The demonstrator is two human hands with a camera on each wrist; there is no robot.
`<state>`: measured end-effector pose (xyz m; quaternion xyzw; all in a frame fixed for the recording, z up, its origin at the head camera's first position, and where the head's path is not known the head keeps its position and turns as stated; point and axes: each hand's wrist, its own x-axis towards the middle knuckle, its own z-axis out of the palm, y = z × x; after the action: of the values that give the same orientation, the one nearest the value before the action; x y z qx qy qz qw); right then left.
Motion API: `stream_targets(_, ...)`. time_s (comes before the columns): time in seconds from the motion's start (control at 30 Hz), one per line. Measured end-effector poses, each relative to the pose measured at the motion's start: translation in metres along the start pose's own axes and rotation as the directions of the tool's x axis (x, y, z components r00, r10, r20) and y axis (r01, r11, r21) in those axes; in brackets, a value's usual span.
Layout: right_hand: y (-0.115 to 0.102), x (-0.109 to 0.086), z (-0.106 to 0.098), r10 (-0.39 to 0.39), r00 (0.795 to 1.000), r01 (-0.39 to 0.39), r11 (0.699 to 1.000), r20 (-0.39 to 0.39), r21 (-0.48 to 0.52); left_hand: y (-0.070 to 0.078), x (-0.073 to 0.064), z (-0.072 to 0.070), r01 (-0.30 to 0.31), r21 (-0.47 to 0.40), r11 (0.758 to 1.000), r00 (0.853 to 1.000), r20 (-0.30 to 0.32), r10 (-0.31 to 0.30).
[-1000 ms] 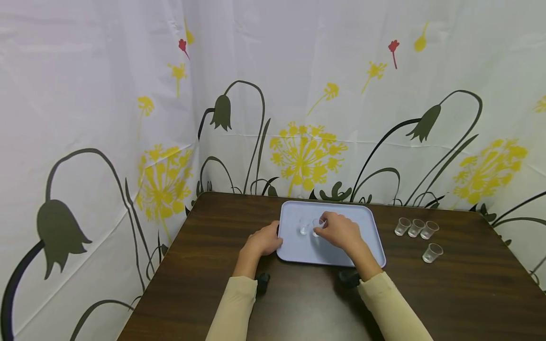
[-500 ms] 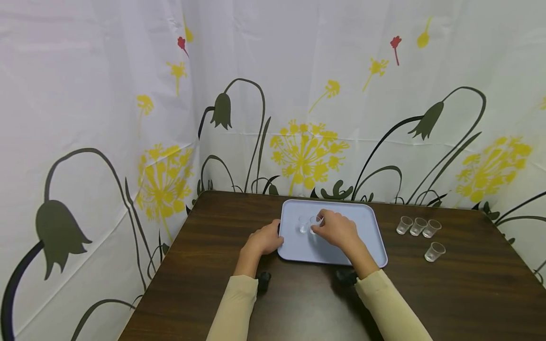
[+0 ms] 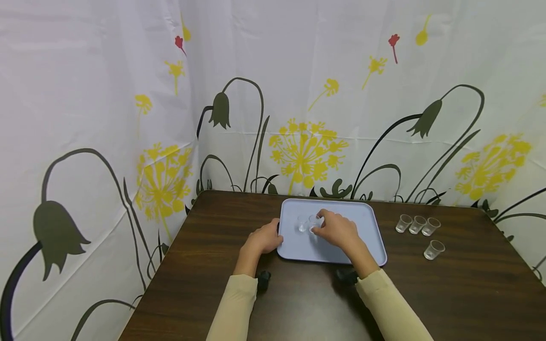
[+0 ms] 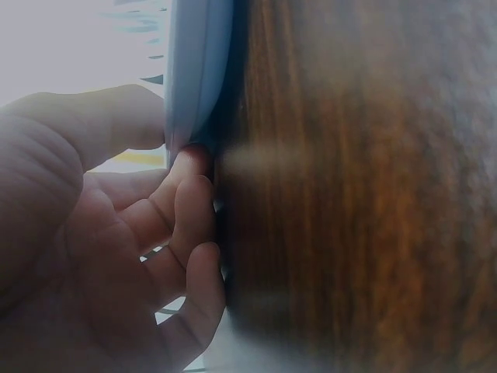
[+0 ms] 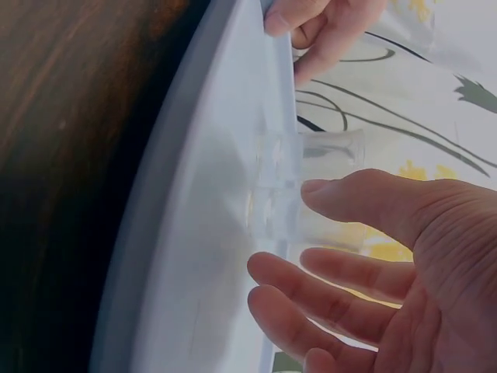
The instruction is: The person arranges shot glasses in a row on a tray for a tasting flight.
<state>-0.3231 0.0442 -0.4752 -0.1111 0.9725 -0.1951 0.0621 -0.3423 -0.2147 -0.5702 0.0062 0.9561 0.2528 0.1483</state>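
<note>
A pale blue tray (image 3: 298,251) lies on the table, its left edge gripped by my left hand (image 3: 261,239). In the left wrist view the thumb is on one side of the tray rim (image 4: 190,70) and the fingers are on the other. On the tray two small clear shot glasses stand upright, side by side. My right hand (image 3: 340,232) pinches the right-hand shot glass (image 3: 313,221), thumb and index finger at opposite sides; the other fingers are loosely bent. The left-hand shot glass (image 3: 302,223) stands close against it.
Right of the tray, three shot glasses (image 3: 417,225) stand in a row, and a single shot glass (image 3: 434,250) stands nearer the front. Behind the dark wooden table (image 3: 469,284) hangs a floral curtain (image 3: 239,38).
The right hand has shifted slightly left with its shot glass, bringing it close beside the other one on the tray. The left hand stays on the tray edge.
</note>
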Motion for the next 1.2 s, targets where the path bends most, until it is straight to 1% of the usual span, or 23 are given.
stream_targets(0.2, 0.011, -0.010, -0.010, 0.018, 1.000, -0.019, 1.000, 0.013, 0.009, -0.002, 0.000, 0.001, -0.009, 0.006, 1.000, 1.000, -0.007, 0.009)
stream_targets(0.33, 0.023, -0.020, -0.019, 0.025, 1.000, -0.026, 1.000, 0.014, 0.009, 0.002, -0.001, 0.001, -0.010, 0.009, 1.000, 1.000, -0.010, 0.010)
stream_targets(0.53, 0.041, -0.036, -0.033, 0.041, 0.999, -0.041, 0.999, -0.007, -0.003, 0.001, -0.001, 0.001, -0.007, 0.021, 1.000, 1.000, -0.013, 0.007)
stream_targets(0.7, 0.056, -0.048, -0.043, 0.085, 0.996, -0.085, 0.996, -0.015, -0.022, 0.000, -0.001, 0.001, -0.009, 0.023, 1.000, 1.000, -0.010, 0.009)
stream_targets(0.8, 0.065, -0.054, -0.051, 0.096, 0.995, -0.096, 0.995, -0.014, -0.023, -0.003, -0.001, 0.001, -0.003, 0.019, 1.000, 1.000, -0.009, 0.004)
stream_targets(0.93, 0.086, -0.065, -0.064, 0.105, 0.994, -0.105, 0.994, -0.015, 0.002, -0.005, 0.001, 0.003, -0.010, -0.001, 1.000, 1.000, -0.009, 0.010)
stream_targets(1.1, 0.120, -0.080, -0.084, 0.141, 0.990, -0.140, 0.990, -0.016, 0.035, -0.006, 0.003, 0.001, -0.040, -0.018, 0.999, 0.999, -0.006, 0.040)
stream_targets(1.2, 0.139, -0.087, -0.093, 0.158, 0.987, -0.158, 0.986, -0.003, 0.049, -0.006, 0.002, 0.002, -0.050, -0.031, 0.998, 0.999, -0.002, 0.050)
